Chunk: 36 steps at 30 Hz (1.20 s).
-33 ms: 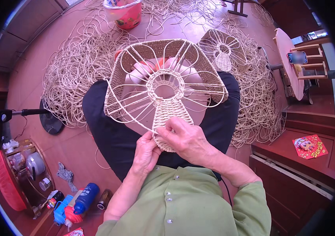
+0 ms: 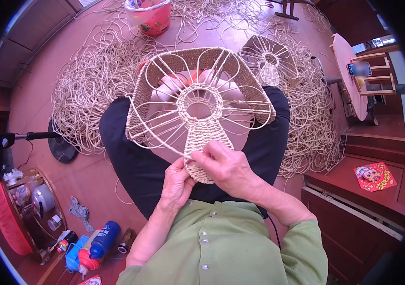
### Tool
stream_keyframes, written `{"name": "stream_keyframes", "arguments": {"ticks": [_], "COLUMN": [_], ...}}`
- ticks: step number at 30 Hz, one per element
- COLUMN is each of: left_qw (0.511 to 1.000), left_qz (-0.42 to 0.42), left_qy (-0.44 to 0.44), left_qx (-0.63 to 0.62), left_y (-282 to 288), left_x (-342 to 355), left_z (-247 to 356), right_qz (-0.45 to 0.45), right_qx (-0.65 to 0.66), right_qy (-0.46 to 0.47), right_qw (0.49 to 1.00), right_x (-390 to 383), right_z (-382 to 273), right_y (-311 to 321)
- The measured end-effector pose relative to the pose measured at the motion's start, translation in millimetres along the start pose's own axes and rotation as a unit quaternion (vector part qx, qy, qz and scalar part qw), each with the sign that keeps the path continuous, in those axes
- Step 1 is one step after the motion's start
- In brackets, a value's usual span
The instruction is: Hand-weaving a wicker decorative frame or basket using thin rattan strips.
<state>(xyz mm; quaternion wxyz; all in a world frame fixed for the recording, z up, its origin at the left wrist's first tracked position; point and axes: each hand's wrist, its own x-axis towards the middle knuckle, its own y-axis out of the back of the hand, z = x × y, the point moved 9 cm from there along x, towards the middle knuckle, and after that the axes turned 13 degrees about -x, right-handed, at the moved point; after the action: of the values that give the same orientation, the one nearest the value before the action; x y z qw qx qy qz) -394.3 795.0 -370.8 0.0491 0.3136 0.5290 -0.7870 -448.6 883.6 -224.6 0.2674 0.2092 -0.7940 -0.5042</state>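
Observation:
A woven cord basket [image 2: 252, 88] rests between my knees. Across its open face, cord spokes and loops run out from a braided ring [image 2: 198, 105]. From the ring a tightly woven, paddle-shaped panel [image 2: 206, 134] widens toward me. My left hand [image 2: 178, 184] is closed on the panel's lower left edge, its thumb and fingers pinching there. My right hand [image 2: 224, 168] lies over the panel, thumb and forefinger pinching a pale cord [image 2: 160, 139] at its left edge. That cord runs up to the basket's left rim. The right hand's other fingers are curled and partly hidden.
Heaps of loose cord [image 2: 91, 90] lie on the floor left and right. A similar woven piece [image 2: 271, 59] sits beyond my right knee. Further out are a red bucket [image 2: 155, 21], a black round stand base [image 2: 62, 145], a blue bottle [image 2: 105, 239] and a wooden cabinet [image 2: 354, 223].
My right thumb and fingers have shifted slightly at the panel's left edge, along with the cord they pinch. The left hand and the basket stay in place.

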Motion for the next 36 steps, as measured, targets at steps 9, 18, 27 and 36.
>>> {"name": "stream_keyframes", "arguments": {"ticks": [9, 18, 27, 36], "left_qw": [0.999, 1.0, 0.998, 0.978], "left_qz": [-0.028, -0.021, -0.045, -0.085], "left_qy": [-0.003, -0.003, -0.034, 0.0], "left_qx": [-0.022, -0.014, -0.039, -0.19], "left_y": [-2, -1, 2, -1], "left_x": [4, 4, 14, 10], "left_z": [-2, -5, -11, -15], "right_qz": [0.042, -0.079, -0.013, 0.089], "right_qx": [0.035, -0.034, -0.025, 0.006], "right_qy": [-0.015, 0.008, 0.029, -0.003], "right_qw": [0.998, 0.996, 0.999, 0.996], "right_x": [-10, 5, 3, -5], "right_z": [9, 1, 8, 12], "right_y": [-1, -14, 4, 8]}}
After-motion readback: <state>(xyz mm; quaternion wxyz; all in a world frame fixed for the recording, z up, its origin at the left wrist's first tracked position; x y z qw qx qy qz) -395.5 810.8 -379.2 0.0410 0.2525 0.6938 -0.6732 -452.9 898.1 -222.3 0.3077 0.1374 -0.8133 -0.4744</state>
